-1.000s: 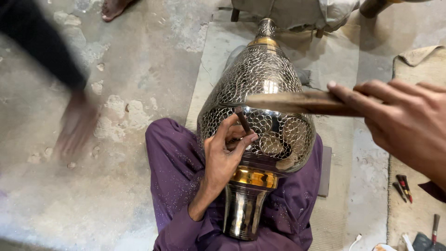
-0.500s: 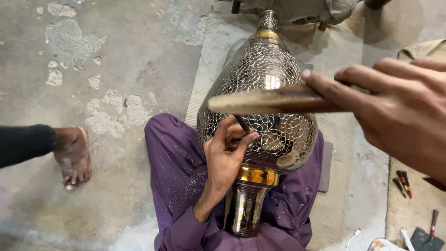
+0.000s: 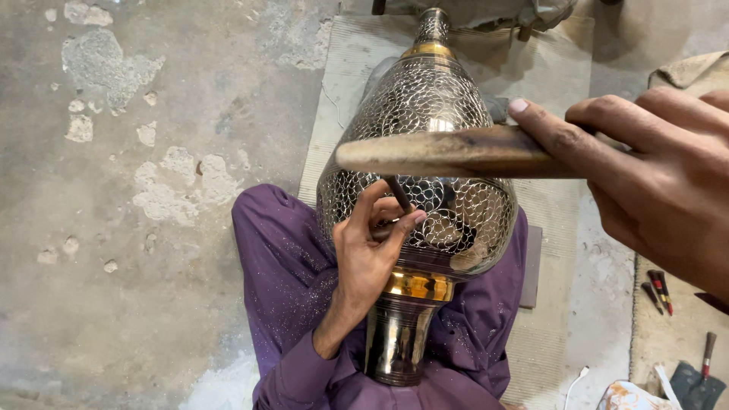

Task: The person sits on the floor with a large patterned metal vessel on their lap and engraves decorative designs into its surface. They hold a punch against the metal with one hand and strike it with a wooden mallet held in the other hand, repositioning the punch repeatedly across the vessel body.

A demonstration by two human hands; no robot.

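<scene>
A large engraved metal vase (image 3: pixel 425 129) with a scale-like pattern lies tilted across my lap, its dark base (image 3: pixel 395 342) and a gold band toward me. My left hand (image 3: pixel 368 243) pinches a thin dark chisel (image 3: pixel 396 193) with its tip set against the vase's belly. Raised above the vase, my right hand (image 3: pixel 653 167) grips a brown wooden mallet (image 3: pixel 448 152) that points left. My purple trousers (image 3: pixel 281 266) carry fine metal dust.
I sit on a pale mat (image 3: pixel 547 99) over a patchy concrete floor (image 3: pixel 129 190). At the right lie several small red-handled tools (image 3: pixel 657 288) and another tool with a dark head (image 3: pixel 699 376). A bundle of cloth (image 3: pixel 493 11) lies beyond the vase's neck.
Another person's foot and dark trouser leg at the left have gone out of view. My right hand with the mallet has shifted slightly left above the vase. The left hand keeps the chisel in place.
</scene>
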